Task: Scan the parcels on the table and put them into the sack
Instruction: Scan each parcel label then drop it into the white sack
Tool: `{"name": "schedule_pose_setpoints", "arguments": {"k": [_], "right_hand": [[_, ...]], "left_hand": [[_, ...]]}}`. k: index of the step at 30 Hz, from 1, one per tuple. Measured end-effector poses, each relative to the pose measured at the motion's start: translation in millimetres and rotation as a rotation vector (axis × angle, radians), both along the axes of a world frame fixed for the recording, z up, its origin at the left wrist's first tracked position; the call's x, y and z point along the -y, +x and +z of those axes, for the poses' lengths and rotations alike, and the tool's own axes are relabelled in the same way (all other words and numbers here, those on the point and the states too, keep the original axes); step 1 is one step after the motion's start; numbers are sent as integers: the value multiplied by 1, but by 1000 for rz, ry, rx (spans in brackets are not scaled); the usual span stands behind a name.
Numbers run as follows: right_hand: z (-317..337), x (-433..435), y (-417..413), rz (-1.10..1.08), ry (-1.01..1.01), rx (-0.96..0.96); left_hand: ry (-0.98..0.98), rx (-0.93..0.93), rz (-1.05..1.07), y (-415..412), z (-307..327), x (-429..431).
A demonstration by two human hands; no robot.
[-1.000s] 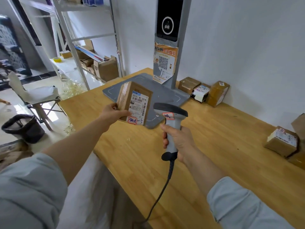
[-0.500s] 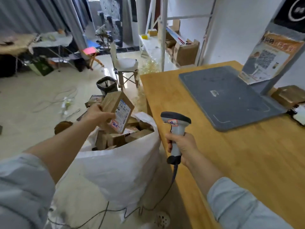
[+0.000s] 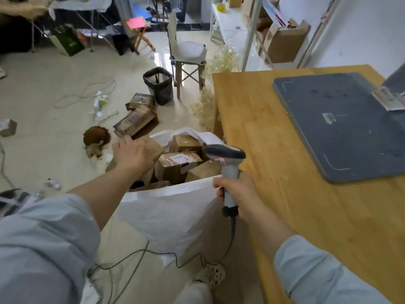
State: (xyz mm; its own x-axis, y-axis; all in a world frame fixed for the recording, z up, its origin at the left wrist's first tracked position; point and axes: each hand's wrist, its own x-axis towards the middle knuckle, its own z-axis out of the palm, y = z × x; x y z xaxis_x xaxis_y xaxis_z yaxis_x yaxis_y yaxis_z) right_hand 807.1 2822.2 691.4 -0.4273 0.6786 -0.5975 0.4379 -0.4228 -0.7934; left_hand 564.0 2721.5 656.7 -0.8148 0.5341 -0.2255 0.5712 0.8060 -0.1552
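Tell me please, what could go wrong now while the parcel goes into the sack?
1. The sack already looks full: boxes reach its rim, so the parcel under the left hand may slide out onto the floor.
2. The cable from the scanner in the right hand lies looped on the floor near the sack, so it could snag or trip someone.

Left hand (image 3: 133, 155) over the parcel-filled sack (image 3: 173, 207) — right hand (image 3: 237, 194) gripping the scanner (image 3: 226, 161).
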Motion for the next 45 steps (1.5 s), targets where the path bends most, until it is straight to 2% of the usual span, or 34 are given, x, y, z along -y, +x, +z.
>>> {"name": "schedule_pose_setpoints", "arguments": {"k": [7, 12, 16, 20, 25, 36, 45], "right_hand": [[-11, -7, -17, 23, 2, 51], [-16, -9, -20, -1, -18, 34], [-17, -11, -13, -60, -29, 0], [-10, -19, 4, -207, -72, -81], [8, -41, 51, -443, -63, -156], [69, -117, 247, -1003, -79, -347], [97, -214, 387, -1217, -14, -521]], "left_hand": [[-38, 331, 94, 6, -33, -8], [-21, 413, 154, -1, -51, 0], [-2, 349, 145, 12, -27, -26], [152, 322, -67, 46, -3, -74], [188, 329, -302, 120, 21, -144], [311, 410, -927, 326, 72, -283], [275, 499, -1141, 465, 90, -395]]}}
